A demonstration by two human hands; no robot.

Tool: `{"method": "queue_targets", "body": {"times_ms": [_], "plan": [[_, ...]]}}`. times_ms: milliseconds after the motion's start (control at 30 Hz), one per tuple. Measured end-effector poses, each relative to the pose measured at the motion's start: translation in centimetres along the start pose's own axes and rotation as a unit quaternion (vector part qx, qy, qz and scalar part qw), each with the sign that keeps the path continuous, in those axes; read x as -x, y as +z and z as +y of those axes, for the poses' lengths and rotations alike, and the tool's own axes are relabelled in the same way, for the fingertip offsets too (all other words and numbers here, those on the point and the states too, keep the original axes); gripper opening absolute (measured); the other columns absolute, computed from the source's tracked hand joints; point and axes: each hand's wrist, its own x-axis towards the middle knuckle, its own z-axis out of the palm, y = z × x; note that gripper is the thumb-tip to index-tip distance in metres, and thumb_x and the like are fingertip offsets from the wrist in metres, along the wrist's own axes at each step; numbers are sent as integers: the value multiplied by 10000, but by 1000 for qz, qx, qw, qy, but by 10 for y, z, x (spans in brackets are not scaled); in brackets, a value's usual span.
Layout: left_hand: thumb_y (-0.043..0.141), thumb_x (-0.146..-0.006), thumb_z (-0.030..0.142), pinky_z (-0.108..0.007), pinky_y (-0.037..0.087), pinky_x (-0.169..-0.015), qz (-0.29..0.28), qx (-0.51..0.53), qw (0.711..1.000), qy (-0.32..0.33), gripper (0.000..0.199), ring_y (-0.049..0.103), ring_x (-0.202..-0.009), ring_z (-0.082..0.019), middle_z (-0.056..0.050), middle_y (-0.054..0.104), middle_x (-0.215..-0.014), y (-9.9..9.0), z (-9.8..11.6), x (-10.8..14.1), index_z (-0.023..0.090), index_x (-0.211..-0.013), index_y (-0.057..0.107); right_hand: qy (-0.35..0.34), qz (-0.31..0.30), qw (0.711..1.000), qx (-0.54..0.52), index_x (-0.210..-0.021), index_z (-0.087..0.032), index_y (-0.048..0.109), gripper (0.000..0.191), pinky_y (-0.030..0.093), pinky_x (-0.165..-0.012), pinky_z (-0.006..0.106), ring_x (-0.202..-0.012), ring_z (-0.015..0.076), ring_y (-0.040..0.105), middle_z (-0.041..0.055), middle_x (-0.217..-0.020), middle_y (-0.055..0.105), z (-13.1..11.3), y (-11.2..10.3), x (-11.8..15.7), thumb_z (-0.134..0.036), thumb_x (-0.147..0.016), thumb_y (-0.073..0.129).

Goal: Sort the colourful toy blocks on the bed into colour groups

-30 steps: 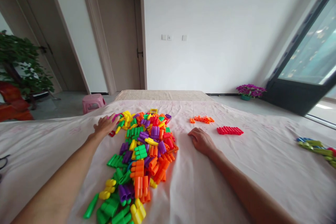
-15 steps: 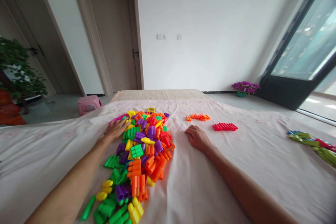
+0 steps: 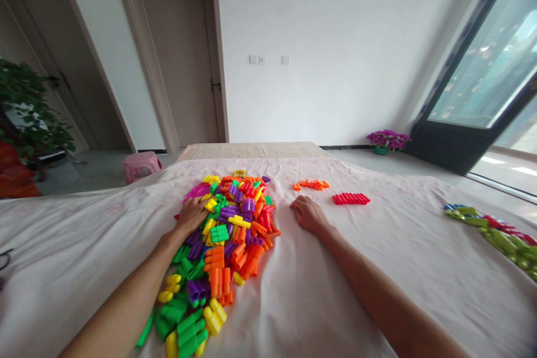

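A long heap of plastic bullet-shaped building blocks (image 3: 241, 221) in orange, green, purple, yellow and red lies on the cloth in front of me. My left hand (image 3: 193, 217) is at the heap's left side, fingers stretched against the blocks, their tips partly hidden; I see no block lifted in it. Just beyond it is a magenta piece (image 3: 197, 191). To the right of the heap, my right hand (image 3: 309, 213) rests on the cloth with its fingers curled in, nothing visible in them. Past that hand lie a row of orange blocks (image 3: 311, 184) and a row of red blocks (image 3: 351, 198).
A pale patterned cloth (image 3: 285, 302) covers the table. Joined blue, lime and red pieces (image 3: 495, 229) lie at the right edge. A dark thin-framed object (image 3: 5, 260) shows at the left edge. Beyond are a pink stool (image 3: 142, 166) and a flower pot (image 3: 381, 150).
My left hand has shifted slightly right and down, pressing closer against the heap, and some blocks near it have moved. My right hand stays on the cloth. The view has turned slightly.
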Motion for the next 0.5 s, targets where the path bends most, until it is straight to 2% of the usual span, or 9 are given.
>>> {"method": "queue_targets", "body": {"times_ms": [100,200,300,333,400,500], "plan": [[475,-866,505,-451,278,-1164,-10,43,999,-5,577,447,-1355,-324,-132,567,-1417,-6,10,11,180,-1314,639,-3,1,1000,3,-1012,-202,714,334,431,-893,274,-1010,191,580,67,-1037,674,0,-1,1,-62,-794,503],[434,-892,568,-406,340,-1148,-37,104,994,6,647,453,-1382,-285,-97,533,-1476,-17,27,29,205,-1413,559,-2,0,1000,6,-1016,-201,712,325,430,-901,276,-1022,193,578,72,-1047,674,-1,-3,2,-69,-813,495],[490,-882,589,-393,360,-1147,-83,205,975,25,629,468,-1380,-266,-62,562,-1461,-28,42,46,236,-1395,577,11,-6,1000,2,-1044,-203,703,343,426,-929,280,-1051,195,575,71,-1081,669,-5,-3,3,-59,-805,503],[511,-873,595,-403,364,-1146,-78,238,968,22,628,477,-1373,-273,-74,579,-1442,-29,43,50,218,-1368,601,25,-7,1000,-1,-1058,-202,698,358,426,-937,281,-1063,195,574,74,-1099,665,-7,-2,3,-50,-799,504],[512,-866,614,-421,425,-1101,-17,296,955,-11,649,539,-1315,-290,-117,621,-1387,-29,38,55,162,-1316,631,62,-8,998,-7,-1088,-198,692,379,430,-944,291,-1086,203,572,87,-1137,656,-12,0,6,-41,-802,499],[497,-858,612,-421,535,-970,126,352,922,-100,661,660,-1145,-298,-176,685,-1265,-23,13,58,94,-1244,640,90,-5,996,-7,-1161,-203,677,399,432,-961,330,-1109,230,567,107,-1179,650,-23,3,12,-60,-836,496]]}}
